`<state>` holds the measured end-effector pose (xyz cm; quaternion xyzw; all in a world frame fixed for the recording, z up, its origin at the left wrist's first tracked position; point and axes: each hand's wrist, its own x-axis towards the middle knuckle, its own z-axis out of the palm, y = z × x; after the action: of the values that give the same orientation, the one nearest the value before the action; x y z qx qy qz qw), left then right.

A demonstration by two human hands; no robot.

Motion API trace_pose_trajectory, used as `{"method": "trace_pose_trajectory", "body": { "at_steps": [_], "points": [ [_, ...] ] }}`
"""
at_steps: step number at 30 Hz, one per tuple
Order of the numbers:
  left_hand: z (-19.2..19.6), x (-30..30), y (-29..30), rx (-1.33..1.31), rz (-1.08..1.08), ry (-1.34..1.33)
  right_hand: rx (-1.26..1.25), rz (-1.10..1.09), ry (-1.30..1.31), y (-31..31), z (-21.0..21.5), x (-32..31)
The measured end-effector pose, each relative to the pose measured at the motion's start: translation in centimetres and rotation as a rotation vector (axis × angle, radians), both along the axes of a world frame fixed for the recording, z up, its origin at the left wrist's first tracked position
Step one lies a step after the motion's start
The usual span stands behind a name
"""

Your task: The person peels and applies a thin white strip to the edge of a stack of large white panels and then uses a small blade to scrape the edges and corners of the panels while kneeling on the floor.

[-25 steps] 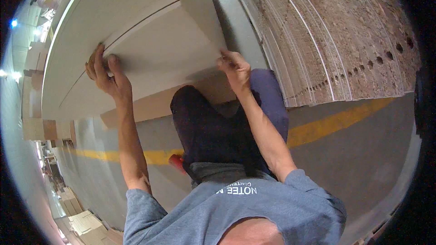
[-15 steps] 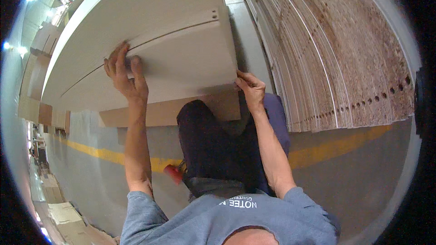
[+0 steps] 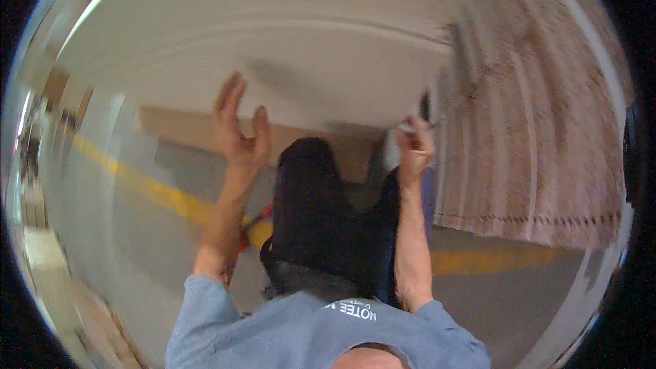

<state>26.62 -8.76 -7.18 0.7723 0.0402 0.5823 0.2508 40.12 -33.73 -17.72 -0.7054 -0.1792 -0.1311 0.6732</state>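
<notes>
A large pale panel (image 3: 362,82) lies in front of me, with a long dark seam running across it. My left hand (image 3: 240,133) is over its near edge, fingers spread and holding nothing; a soft shadow falls on the panel beside it. At the panel's near right corner is my right hand (image 3: 415,150), its fingers curled together and smeared by motion. Whether anything small is between those fingers I cannot make out. Below the panel shows the brown side of a cardboard-like support (image 3: 181,126).
Close on the right stands a tall stack of brown speckled boards (image 3: 519,164) with a row of small holes. A yellow line (image 3: 171,201) crosses the grey floor (image 3: 150,246). A red object (image 3: 260,217) is beside my left leg. Cardboard pieces (image 3: 48,260) lie far left.
The view has swung, and the scene is blurred. My left hand has come off the panel's seam toward its near edge. My right hand has shifted slightly and no longer clearly pinches the corner.
</notes>
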Motion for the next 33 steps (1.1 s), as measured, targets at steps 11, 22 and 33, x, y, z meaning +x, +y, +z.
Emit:
{"method": "trace_pose_trajectory", "body": {
  "at_steps": [11,22,33],
  "points": [
    [-30.8,-30.2,-1.8,-1.098,0.763,0.601,-0.239,-0.337,-0.125,0.1,-0.5,4.4],
    [-30.9,-23.3,1.9,-0.541,0.560,0.816,-0.558,-0.416,-0.215,-1.5,0.6,3.9],
    [-25.1,-5.8,5.7,-0.184,-0.003,0.743,-0.367,-0.327,-0.181,-1.3,0.8,3.5]
  ]
}}
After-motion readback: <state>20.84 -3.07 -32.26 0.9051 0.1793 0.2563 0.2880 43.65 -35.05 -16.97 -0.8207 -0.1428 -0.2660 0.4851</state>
